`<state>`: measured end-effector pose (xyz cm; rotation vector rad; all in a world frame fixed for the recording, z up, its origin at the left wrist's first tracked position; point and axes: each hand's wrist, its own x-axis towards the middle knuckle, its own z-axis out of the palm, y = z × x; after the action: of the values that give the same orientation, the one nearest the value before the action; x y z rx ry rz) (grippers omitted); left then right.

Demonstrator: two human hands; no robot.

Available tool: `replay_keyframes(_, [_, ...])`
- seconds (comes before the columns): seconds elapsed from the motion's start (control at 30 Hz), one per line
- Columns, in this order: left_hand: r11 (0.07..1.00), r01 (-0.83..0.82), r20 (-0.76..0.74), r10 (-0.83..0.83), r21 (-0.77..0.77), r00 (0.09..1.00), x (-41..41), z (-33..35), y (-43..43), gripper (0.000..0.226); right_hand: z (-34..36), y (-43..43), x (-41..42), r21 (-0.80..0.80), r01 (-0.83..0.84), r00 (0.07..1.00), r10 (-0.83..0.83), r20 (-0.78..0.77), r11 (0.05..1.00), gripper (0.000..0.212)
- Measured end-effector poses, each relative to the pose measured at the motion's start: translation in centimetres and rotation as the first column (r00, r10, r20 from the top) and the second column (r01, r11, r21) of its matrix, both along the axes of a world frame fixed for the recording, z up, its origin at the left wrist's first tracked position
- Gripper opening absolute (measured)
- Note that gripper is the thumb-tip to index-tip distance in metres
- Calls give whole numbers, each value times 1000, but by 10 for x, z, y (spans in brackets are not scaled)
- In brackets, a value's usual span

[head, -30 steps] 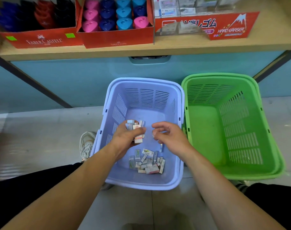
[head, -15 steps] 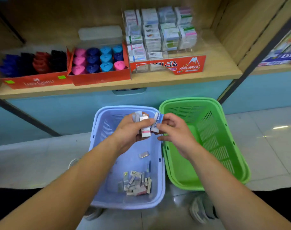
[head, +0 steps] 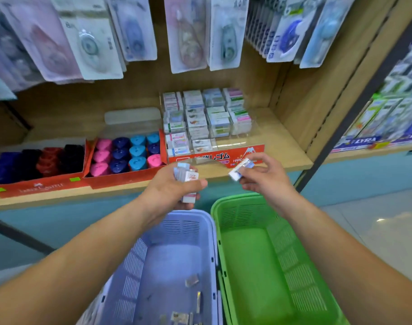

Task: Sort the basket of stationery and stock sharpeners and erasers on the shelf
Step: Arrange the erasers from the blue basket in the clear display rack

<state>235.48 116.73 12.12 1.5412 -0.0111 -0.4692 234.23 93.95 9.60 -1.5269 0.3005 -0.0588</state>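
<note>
Both hands have risen from the lavender basket (head: pixel 167 259) toward the shelf. Right hand (head: pixel 269 178) pinches one eraser (head: pixel 241 168) between thumb and fingertips, display box (head: pixel 200 158) just beyond them; left hand (head: pixel 169 193) clenches a bundle of erasers (head: pixel 185 175). Light, stiff, probably slick-sleeved: hold the long edges.

Shop aisle with a wooden shelf bay over a pale tiled floor

The shelf (head: pixel 282 146) is light wood, with a matching back panel (head: pixel 139 95) and side panel (head: pixel 317 90). Blurred hanging packs (head: pixel 188 34) cover the upper back. A pale blue base panel (head: pixel 59 221) runs below the shelf. A dark metal post (head: pixel 334 139) separates this bay from the neighbouring bay (head: pixel 388 118). The glossy floor (head: pixel 376 242) shows a small glare of light (head: pixel 380 220).
</note>
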Motion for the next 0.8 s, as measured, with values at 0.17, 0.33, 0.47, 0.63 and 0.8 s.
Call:
replay_keyframes(0.17, [999,14,-27,-15,-32,1000,32,0,-6,24,6,-30,62,31,191,981,-192,40,981,16])
replay_keyframes(0.33, [998,-7,-50,4,-61,999,63,-4,1,34,26,-47,135,-59,313,946,-305,112,948,18])
replay_keyframes(0.47, [993,-67,-71,60,-99,996,81,-10,11,31,28,-55,201,-381,348,936,-299,184,856,19])
replay_keyframes(0.63, [988,-110,-82,101,-111,992,91,-18,18,30,23,-56,247,-582,357,934,-273,230,730,23])
replay_keyframes(0.8, [987,-139,-100,131,-76,986,95,-23,17,29,14,-59,258,-648,327,944,-272,187,688,27])
